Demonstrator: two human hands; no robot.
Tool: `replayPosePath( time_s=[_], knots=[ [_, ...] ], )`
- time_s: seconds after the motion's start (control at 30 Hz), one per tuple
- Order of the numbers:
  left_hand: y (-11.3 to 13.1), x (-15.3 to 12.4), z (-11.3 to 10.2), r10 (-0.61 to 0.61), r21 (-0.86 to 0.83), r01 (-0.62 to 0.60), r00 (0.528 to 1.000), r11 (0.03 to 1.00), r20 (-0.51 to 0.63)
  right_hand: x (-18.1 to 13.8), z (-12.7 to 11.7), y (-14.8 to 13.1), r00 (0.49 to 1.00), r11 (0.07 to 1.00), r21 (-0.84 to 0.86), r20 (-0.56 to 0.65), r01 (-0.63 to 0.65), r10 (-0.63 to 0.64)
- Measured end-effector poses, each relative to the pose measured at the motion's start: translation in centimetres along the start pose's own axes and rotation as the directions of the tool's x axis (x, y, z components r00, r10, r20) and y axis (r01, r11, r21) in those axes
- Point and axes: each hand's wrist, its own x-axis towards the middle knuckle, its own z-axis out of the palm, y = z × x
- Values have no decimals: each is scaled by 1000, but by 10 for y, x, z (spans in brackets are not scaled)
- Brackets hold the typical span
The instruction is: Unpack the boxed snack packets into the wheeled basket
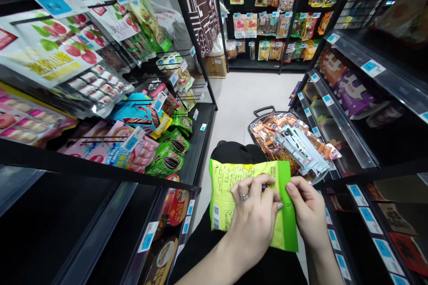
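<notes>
I hold a yellow-green snack packet [227, 191] flat in front of me over my dark-clothed knee, its printed back facing up. My left hand [256, 220], with a ring on one finger, lies across the packet's middle with fingers curled on it. My right hand [307, 209] pinches the packet's green right edge between thumb and fingers. Just beyond the packet stands a black shopping basket [264, 111] filled with orange snack bags and several grey-white packets.
Black shelving lines both sides of a narrow aisle. On the left, pegs carry hanging snack bags [53, 53] with green seed packets [170, 151] on the shelf below. Right shelves [351, 98] carry blue price tags. A cardboard box [216, 66] sits at the aisle's far end.
</notes>
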Motion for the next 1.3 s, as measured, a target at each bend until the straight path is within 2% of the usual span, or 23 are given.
replayPosePath(
  time_s=[0.13,0.27,0.33,0.4,0.5,0.6,0.7,0.8,0.93,1.0,1.17,1.23,1.3],
  knots=[
    [-6,2,3,111,-22,-112,992,993,-59,1,0,3,996,995,68,-42,-72,75],
    [-12,2,7,185,-16,-190,971,982,-149,1,-6,2,994,993,49,-5,-109,109],
    [-13,2,7,221,-28,-228,964,973,-149,0,-10,2,996,996,3,21,-90,90],
    [-11,2,7,234,-37,-239,967,970,-100,-1,-14,2,998,997,-36,17,-64,65],
    [-2,0,7,135,-6,-136,991,991,-18,-4,-15,0,999,997,-77,-11,-32,31],
    [9,-5,6,-26,29,27,999,999,-21,-9,-14,-5,1000,991,-131,-18,15,-18],
    [18,-8,4,-82,-13,82,996,997,17,-12,-14,-8,998,985,-164,-19,51,-54],
    [23,-9,4,-53,-68,58,997,996,64,-13,-14,-7,998,982,-181,-19,61,-66],
    [20,-8,5,24,-17,-25,998,1000,-49,-10,-13,-5,998,988,-149,-27,46,-51],
    [16,-6,2,75,40,-73,995,997,-61,-8,-13,-5,999,990,-135,-33,31,-36],
    [6,0,-9,73,180,-83,996,980,61,-5,-14,-1,999,990,-137,-41,29,-35],
    [7,1,-9,67,206,-94,989,974,133,-4,-14,0,998,990,-140,-48,34,-41],
    [10,1,-7,59,236,-96,986,967,157,-4,-14,2,998,990,-137,-49,36,-43]
  ],
)
